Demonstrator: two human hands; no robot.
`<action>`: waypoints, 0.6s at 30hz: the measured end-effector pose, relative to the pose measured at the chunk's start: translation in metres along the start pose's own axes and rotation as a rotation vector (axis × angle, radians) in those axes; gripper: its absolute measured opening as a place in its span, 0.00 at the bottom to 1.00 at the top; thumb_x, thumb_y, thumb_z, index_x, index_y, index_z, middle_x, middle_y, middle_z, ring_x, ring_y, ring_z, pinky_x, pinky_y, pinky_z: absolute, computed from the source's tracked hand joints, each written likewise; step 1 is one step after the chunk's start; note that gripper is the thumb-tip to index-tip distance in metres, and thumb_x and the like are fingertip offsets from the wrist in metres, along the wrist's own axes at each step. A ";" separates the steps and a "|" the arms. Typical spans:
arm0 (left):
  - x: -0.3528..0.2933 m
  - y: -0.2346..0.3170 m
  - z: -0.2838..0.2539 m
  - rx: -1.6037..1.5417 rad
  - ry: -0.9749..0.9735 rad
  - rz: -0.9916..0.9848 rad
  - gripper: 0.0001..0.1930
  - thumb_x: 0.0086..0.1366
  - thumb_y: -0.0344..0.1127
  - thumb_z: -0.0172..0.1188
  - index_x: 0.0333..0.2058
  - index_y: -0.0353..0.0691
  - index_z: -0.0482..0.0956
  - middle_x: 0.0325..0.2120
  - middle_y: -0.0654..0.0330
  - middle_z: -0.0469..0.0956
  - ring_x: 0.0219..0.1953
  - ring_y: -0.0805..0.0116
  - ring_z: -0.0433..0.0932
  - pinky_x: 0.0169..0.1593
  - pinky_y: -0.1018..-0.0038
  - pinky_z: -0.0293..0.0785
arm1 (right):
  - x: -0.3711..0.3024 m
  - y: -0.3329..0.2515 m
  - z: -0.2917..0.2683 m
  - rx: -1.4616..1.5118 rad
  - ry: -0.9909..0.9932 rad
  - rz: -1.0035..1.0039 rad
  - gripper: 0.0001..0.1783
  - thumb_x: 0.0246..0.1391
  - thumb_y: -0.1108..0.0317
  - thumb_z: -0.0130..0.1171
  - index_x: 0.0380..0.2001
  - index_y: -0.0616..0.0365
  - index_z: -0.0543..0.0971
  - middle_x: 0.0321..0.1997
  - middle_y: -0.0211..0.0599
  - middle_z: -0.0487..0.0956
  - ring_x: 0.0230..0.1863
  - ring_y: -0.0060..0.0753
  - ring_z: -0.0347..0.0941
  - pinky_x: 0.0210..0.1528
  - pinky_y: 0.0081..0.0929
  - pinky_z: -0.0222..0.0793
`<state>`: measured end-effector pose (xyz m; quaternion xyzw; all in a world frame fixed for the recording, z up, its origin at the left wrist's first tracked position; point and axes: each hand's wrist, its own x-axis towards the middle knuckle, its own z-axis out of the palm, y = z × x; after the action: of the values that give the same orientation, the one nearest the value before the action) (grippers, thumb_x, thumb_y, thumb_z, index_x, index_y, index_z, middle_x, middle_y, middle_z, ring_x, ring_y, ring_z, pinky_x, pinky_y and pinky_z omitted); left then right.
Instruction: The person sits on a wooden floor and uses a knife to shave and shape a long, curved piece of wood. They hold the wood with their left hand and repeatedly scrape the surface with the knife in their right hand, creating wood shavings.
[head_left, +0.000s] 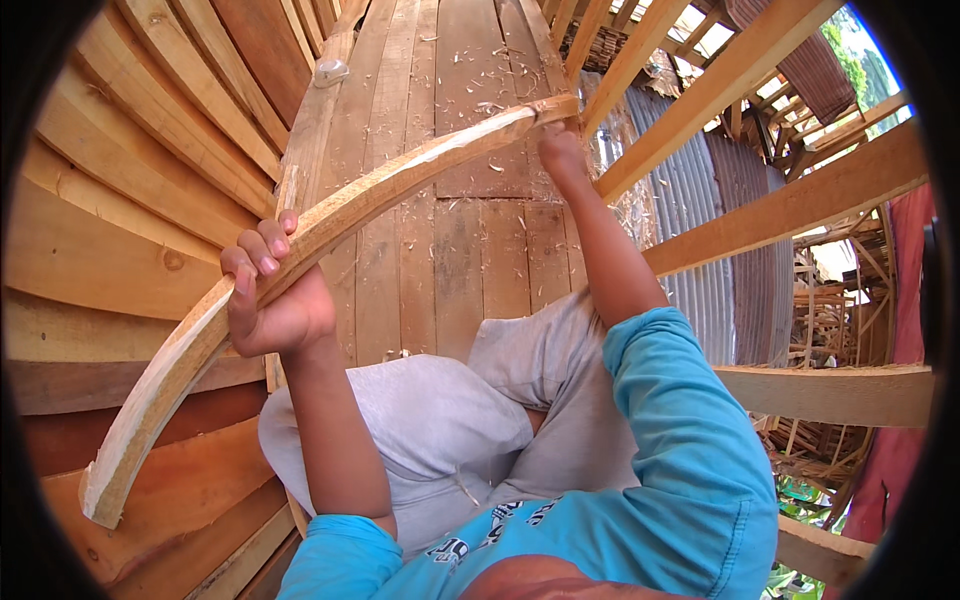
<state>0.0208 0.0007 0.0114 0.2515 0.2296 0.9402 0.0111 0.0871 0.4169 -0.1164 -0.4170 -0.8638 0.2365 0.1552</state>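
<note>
A long wooden beam [390, 180] slants across in front of me, from the lower left up to the far right. Fisheye bending makes it look curved, and a pale, freshly cut strip runs along its upper edge. My left hand [285, 300] wraps its fingers and thumb round the nearer part of it. Up at the far end, my right hand [562, 152] is closed in a fist against the wood, beside a darker brown piece [556, 107]. Whether that piece belongs to the beam or is a tool is unclear, and what the fist holds is hidden.
Wood shavings lie scattered over the plank floor [460, 250]. Overlapping boards form a wall [120, 235] close on the left. On the right stand spaced wooden slats [790, 215] with corrugated metal sheets [700, 220] beyond. A small clear object [330, 72] sits at the far left.
</note>
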 end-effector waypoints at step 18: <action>0.005 0.031 -0.011 0.094 -0.112 0.016 0.10 0.52 0.39 0.60 0.22 0.54 0.65 0.20 0.72 0.66 0.31 0.75 0.66 0.53 0.68 0.59 | -0.042 -0.067 -0.002 -0.110 -0.089 -0.262 0.35 0.67 0.51 0.31 0.38 0.72 0.81 0.46 0.65 0.79 0.52 0.66 0.74 0.56 0.54 0.68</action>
<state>0.0138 -0.0311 0.0185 0.3057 0.2704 0.9129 0.0046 0.0697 0.3481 -0.0814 -0.2976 -0.9286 0.1846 0.1230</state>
